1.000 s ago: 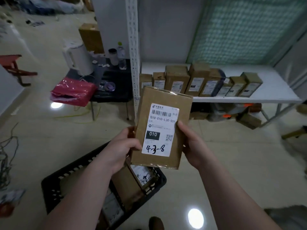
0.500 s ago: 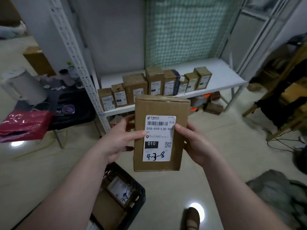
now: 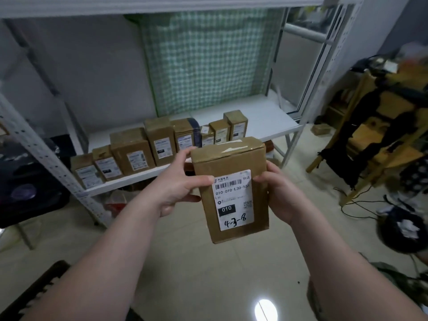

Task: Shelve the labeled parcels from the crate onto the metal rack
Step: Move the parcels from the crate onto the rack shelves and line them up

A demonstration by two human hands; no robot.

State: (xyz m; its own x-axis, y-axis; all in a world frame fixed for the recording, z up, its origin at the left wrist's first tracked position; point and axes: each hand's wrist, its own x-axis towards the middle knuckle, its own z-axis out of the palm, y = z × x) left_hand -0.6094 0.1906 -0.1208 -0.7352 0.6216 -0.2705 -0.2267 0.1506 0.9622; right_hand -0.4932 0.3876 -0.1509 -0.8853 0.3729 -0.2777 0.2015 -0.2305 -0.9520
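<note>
While both hands hold it by its side edges, one parcel [image 3: 231, 162] hangs upright in the air in front of the metal rack [image 3: 266, 107], with its label [image 3: 234, 202] facing the camera, probably so the code can be read before choosing a slot. Head view:

- **Left hand** [image 3: 178, 186]: thumb on the front, fingers wrapped behind.
- **Right hand** [image 3: 282, 193]: thumb on the label corner, clamping the opposite edge.
- **Shelved parcels** [image 3: 132, 151]: eight, standing in a row with labels facing out and bare shelf to the right.
- **Held:** one.
- **Crate** [image 3: 32, 290]: one, with only a corner visible at bottom left and its contents unseen.
</note>
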